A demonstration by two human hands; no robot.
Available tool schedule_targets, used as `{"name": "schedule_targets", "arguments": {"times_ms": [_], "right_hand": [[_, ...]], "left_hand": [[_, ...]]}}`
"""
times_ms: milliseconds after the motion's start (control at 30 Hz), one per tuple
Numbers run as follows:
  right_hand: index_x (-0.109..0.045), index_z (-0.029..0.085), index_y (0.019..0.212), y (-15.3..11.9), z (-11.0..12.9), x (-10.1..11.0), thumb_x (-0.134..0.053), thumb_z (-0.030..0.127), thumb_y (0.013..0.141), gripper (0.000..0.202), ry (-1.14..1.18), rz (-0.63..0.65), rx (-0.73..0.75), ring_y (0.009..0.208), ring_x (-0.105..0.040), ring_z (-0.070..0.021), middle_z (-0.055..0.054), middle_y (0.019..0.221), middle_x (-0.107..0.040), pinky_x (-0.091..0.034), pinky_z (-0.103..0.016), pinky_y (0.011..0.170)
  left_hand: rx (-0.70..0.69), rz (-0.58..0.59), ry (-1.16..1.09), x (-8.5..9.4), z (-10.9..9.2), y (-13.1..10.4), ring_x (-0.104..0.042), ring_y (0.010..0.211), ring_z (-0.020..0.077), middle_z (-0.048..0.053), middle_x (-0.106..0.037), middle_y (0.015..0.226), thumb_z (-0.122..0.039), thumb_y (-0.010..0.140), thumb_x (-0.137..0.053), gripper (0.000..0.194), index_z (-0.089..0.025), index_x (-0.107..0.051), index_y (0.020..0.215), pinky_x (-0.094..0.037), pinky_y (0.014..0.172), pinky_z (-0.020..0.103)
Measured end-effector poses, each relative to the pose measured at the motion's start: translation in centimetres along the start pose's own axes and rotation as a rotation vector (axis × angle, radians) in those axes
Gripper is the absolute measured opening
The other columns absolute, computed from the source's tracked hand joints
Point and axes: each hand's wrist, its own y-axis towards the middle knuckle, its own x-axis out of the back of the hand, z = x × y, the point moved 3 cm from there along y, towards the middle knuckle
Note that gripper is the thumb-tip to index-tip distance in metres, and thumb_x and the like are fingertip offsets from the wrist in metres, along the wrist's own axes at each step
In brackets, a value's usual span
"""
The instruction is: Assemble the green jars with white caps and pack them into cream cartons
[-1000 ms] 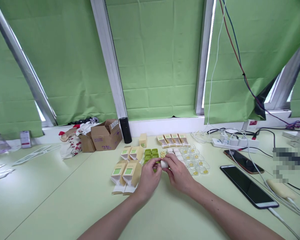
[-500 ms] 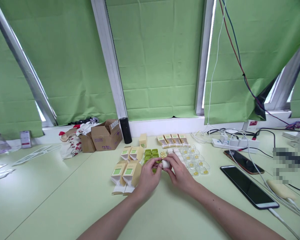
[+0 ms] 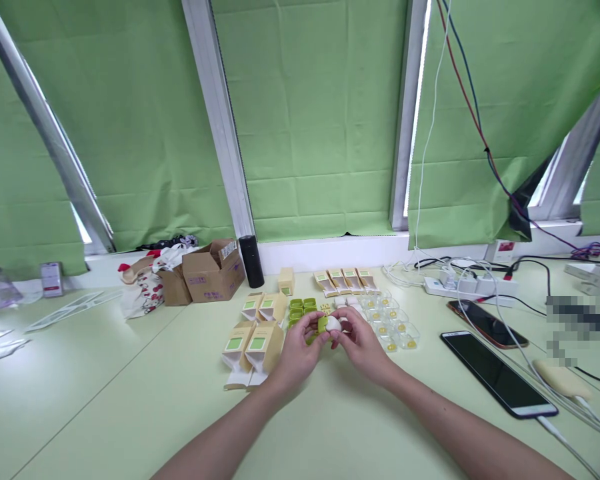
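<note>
From the head camera, we see our left hand [image 3: 296, 350] and right hand [image 3: 363, 343] pinching one small white rounded plastic piece [image 3: 333, 324] with a green plastic cap [image 3: 323, 325] between their fingertips, just above the pale green table [image 3: 130, 400]. Green cups [image 3: 303, 305] lie just beyond our left hand, cream cartons [image 3: 253, 347] to its left; open table lies nearer us.
</note>
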Motion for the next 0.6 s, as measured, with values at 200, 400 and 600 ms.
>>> {"name": "schedule_targets", "arguments": {"times_ms": [200,400,600], "right_hand": [[-0.062,0.026,0.114,-0.2,-0.4,-0.5,-0.068,0.053,0.096,0.034,0.122,-0.024,-0.078,0.077,-0.07,-0.0164,-0.005,0.112,-0.062,-0.064,-0.036,0.072],[-0.061,0.026,0.118,-0.3,-1.4,-1.1,-0.071,0.065,0.089,0.049,0.25,-0.063,-0.197,0.071,-0.071,-0.0203,-0.001,0.089,-0.068,-0.065,-0.043,0.077],[-0.066,0.024,0.108,0.6,-1.1,0.6,-0.08,0.063,0.082,0.049,0.549,-0.2,-0.268,0.079,-0.073,-0.0223,-0.005,0.1,-0.071,-0.063,-0.043,0.073]], "left_hand": [[0.018,-0.039,-0.013,-0.3,0.2,-0.2,-0.074,0.107,0.0272,0.014,-0.075,0.118,-0.044,0.087,-0.078,0.047,-0.017,-0.067,0.123,-0.062,0.095,0.042],[0.024,-0.07,-0.006,-0.3,1.0,-0.2,-0.075,0.106,0.0285,0.016,-0.074,0.12,-0.048,0.089,-0.075,0.05,-0.016,-0.066,0.126,-0.064,0.09,0.042],[-0.003,-0.182,0.021,0.7,1.4,0.2,-0.072,0.117,0.0284,0.017,-0.074,0.128,-0.052,0.088,-0.077,0.053,-0.017,-0.067,0.127,-0.059,0.102,0.045]]}}
